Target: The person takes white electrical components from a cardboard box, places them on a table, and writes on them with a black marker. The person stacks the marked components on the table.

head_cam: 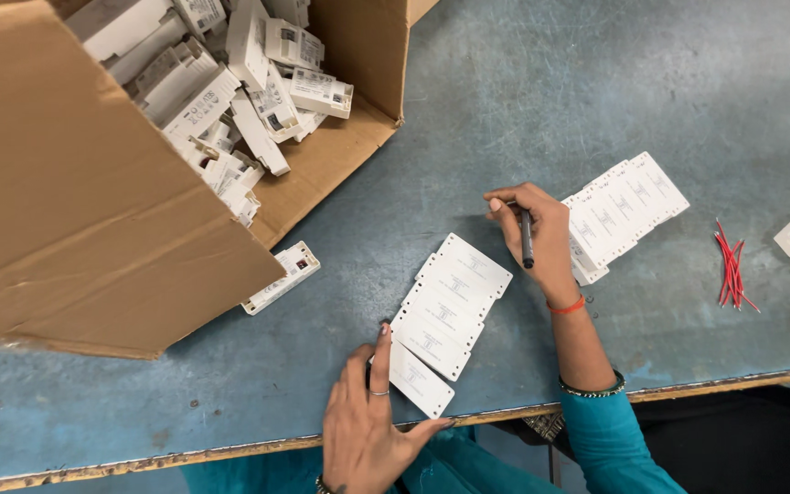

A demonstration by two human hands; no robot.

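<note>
Holding: the right hand [541,240] pinches a dark pen [527,238] between thumb and fingers, tip pointing down toward the table, just beside the upper end of the near row.
Left hand: the left hand [368,421] lies flat with fingers spread, fingertips pressing the lowest card of the near row of white cards [445,316].
Cards: the near row runs overlapped like shingles, slanting up to the right; a second row of white cards [624,206] lies just beyond the right hand.
Doing it well: keeping the left palm firm should stop the row sliding while the pen works card by card.
Surface: a worn blue-grey table [550,101] with a chipped front edge.
Around: a tipped cardboard box [93,210] spills white plastic housings [230,82]; one housing [281,276] lies loose beside it; red wires [731,265] lie at far right.
</note>
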